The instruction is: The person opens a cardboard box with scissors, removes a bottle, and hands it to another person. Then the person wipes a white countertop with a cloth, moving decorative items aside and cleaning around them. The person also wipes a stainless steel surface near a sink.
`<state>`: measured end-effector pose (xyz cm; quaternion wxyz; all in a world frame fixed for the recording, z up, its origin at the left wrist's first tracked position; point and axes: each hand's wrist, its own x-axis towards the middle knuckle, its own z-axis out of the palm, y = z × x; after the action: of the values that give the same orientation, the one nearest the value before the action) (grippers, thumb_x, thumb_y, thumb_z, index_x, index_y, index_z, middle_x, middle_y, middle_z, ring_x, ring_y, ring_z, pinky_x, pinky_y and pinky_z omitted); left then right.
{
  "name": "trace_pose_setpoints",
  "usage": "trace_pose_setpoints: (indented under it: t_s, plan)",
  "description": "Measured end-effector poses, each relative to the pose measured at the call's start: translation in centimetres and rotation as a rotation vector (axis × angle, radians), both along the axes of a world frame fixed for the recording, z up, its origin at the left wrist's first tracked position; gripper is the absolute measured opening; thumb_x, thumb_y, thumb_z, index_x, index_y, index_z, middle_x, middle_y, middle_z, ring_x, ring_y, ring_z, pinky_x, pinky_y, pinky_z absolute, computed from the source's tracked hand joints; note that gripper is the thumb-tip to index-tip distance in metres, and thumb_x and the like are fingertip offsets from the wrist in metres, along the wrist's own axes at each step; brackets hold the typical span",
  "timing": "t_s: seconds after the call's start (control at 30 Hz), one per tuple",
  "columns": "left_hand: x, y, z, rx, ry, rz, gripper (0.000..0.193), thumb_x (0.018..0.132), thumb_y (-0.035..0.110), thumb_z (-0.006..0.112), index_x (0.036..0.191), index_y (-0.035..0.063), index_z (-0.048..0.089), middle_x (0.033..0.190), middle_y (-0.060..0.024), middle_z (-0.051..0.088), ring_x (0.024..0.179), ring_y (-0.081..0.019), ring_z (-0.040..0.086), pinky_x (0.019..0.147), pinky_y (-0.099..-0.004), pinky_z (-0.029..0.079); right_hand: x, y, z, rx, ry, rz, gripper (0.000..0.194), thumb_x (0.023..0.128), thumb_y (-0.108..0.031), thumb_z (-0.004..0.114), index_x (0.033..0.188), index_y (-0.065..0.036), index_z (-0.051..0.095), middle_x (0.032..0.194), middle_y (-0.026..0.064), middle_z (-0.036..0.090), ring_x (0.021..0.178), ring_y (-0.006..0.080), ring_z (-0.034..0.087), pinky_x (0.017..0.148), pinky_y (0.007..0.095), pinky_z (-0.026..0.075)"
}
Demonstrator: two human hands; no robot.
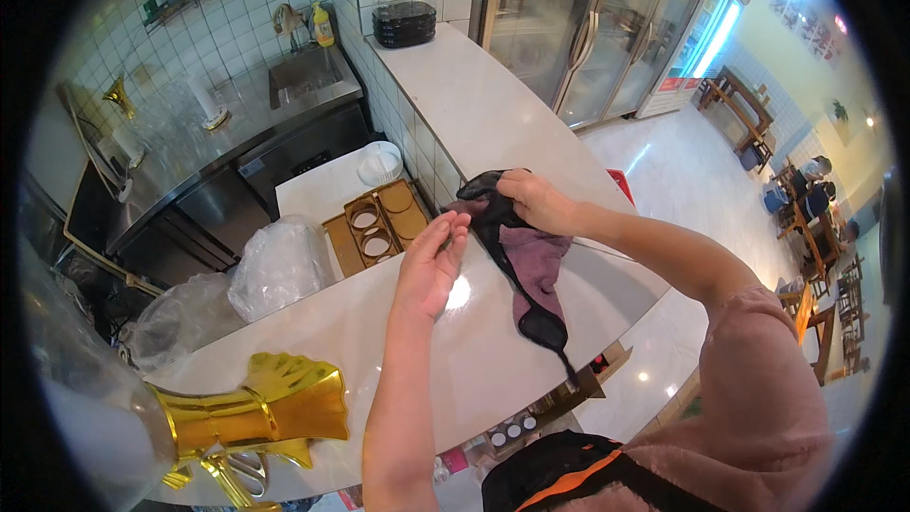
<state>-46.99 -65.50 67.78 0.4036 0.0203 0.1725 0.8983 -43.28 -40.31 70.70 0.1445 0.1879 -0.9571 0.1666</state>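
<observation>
My right hand (pixel 538 199) grips a bunched black fabric piece (pixel 490 227) on the white countertop (pixel 469 341). A thin black strap trails from it towards the counter's near edge. A purple towel (pixel 537 259) lies under and beside the black fabric, partly covered by it. My left hand (pixel 433 263) is just left of the bundle, palm turned up and fingers slightly curled. Nothing is visible in that palm. Its fingertips are close to the fabric's left edge; whether they touch it I cannot tell.
A golden fish-tail-shaped dispenser base (pixel 256 405) stands at lower left. Beyond the counter are a brown cup carrier (pixel 380 224), a clear plastic bag (pixel 281 267) and a sink (pixel 306 78). A jug of dark liquid (pixel 404 25) stands near glass-door fridges (pixel 547 21). People sit at tables far right.
</observation>
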Motion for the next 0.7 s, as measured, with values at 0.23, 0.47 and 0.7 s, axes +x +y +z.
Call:
trace_pose_setpoints:
  t_s: [0.23, 0.47, 0.7]
  plan:
    - [-0.3, -0.1, -0.6, -0.004, 0.006, 0.013, 0.021, 0.098, 0.005, 0.054, 0.116, -0.0069, 0.059, 0.114, -0.0169, 0.064, 0.094, -0.0170, 0.065, 0.084, -0.0246, 0.057, -14.1, 1.6, -1.8, 0.010, 0.251, -0.057, 0.001, 0.082, -0.003, 0.058, 0.083, -0.003, 0.059, 0.086, 0.0177, 0.060, 0.086, 0.0385, 0.058, 0.079, 0.0433, 0.048]
    - [-0.2, -0.1, -0.6, 0.010, -0.002, 0.022, 0.021, 0.098, 0.004, 0.054, 0.116, -0.0070, 0.059, 0.115, -0.0173, 0.065, 0.095, -0.0176, 0.066, 0.086, -0.0245, 0.058, -11.0, 0.6, -2.9, -0.063, 0.246, -0.036, 0.005, 0.083, -0.001, 0.060, 0.088, -0.002, 0.060, 0.089, 0.0167, 0.060, 0.089, 0.0380, 0.058, 0.079, 0.0437, 0.048]
    - [-0.2, -0.1, -0.5, 0.002, 0.000, -0.001, 0.021, 0.097, 0.003, 0.055, 0.116, -0.0061, 0.060, 0.114, -0.0172, 0.065, 0.095, -0.0182, 0.067, 0.085, -0.0253, 0.059, -3.4, -0.3, -1.1, -0.224, 0.026, 0.037, 0.007, 0.081, -0.001, 0.063, 0.086, -0.002, 0.058, 0.086, 0.0169, 0.059, 0.087, 0.0379, 0.057, 0.077, 0.0444, 0.047]
